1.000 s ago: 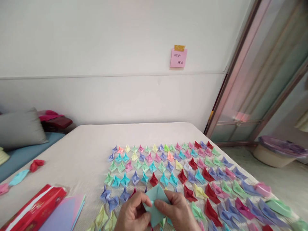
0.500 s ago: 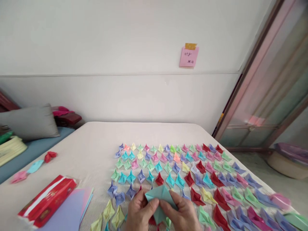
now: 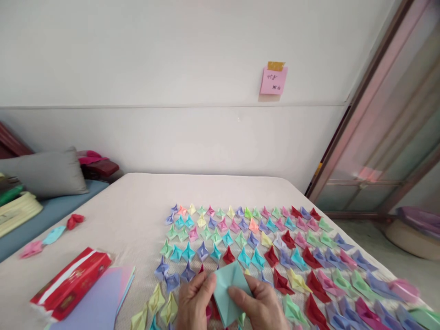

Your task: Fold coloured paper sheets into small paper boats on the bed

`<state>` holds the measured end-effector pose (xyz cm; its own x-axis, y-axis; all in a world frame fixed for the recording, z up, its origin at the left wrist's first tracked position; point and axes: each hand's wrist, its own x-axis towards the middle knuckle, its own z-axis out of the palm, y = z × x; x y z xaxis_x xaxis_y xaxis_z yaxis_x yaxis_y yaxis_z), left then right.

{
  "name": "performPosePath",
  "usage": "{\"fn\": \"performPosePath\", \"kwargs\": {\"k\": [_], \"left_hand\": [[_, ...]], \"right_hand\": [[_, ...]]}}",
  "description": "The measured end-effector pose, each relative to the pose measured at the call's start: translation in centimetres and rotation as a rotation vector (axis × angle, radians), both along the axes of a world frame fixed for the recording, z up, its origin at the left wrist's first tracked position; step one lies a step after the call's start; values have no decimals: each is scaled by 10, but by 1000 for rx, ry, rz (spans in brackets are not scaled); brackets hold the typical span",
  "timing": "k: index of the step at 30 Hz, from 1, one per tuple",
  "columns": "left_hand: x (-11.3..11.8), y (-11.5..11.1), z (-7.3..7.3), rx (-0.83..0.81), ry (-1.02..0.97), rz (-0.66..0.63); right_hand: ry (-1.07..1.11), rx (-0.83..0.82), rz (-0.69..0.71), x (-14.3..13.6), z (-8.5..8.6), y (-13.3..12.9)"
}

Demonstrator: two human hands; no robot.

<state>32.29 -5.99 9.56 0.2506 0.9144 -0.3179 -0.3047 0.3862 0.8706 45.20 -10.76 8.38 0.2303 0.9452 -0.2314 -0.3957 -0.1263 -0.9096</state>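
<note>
Okay, left hand [image 3: 195, 300] pinches the left edge of the folded light-teal paper square [image 3: 225, 307]; right hand [image 3: 264, 302] grips the right edge, thumb against the paper's face. Square is right of the red packet [image 3: 72, 284]. Rows of folded paper boats [image 3: 244, 257] also lie right of the packet, coloured paper sheets [image 3: 92, 298] just right of it, grey cushion [image 3: 51, 174] beyond it.

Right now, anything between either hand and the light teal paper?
Nothing visible. The left hand holds the light teal paper at its left edge; the right hand grips the other side, thumb on its face. The folded paper pieces lie beyond and below, not between.
</note>
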Motion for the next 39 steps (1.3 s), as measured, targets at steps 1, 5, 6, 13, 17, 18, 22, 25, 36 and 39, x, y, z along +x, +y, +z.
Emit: {"fn": "performPosePath", "kwargs": {"k": [1, 5, 6, 13, 17, 18, 22, 25, 36, 39], "left_hand": [[-1, 0, 1, -6, 34, 27], [-3, 2, 6, -31, 30, 51], [-2, 3, 7, -27, -4, 32], [7, 3, -4, 69, -127, -172], [2, 4, -5, 17, -75, -112], [0, 5, -4, 12, -60, -91], [-4, 6, 5, 7, -16, -53], [1, 3, 11, 37, -37, -119], [1, 5, 3, -27, -140, -220], [-3, 7, 6, -44, -184, -214]], "right_hand": [[14, -6, 5, 0, -3, 0], [38, -9, -9, 1, -7, 1], [42, -11, -22, 1, -6, 1], [-26, 5, -20, 2, 2, 1], [-24, 22, 5, -2, 2, -1], [-16, 25, 16, -2, 2, -1], [-6, 9, 31, -1, 4, -1], [-12, -9, -23, 2, 4, 1], [-271, -41, -30, 8, 20, -1], [-267, -10, 79, 13, 15, -1]]}}
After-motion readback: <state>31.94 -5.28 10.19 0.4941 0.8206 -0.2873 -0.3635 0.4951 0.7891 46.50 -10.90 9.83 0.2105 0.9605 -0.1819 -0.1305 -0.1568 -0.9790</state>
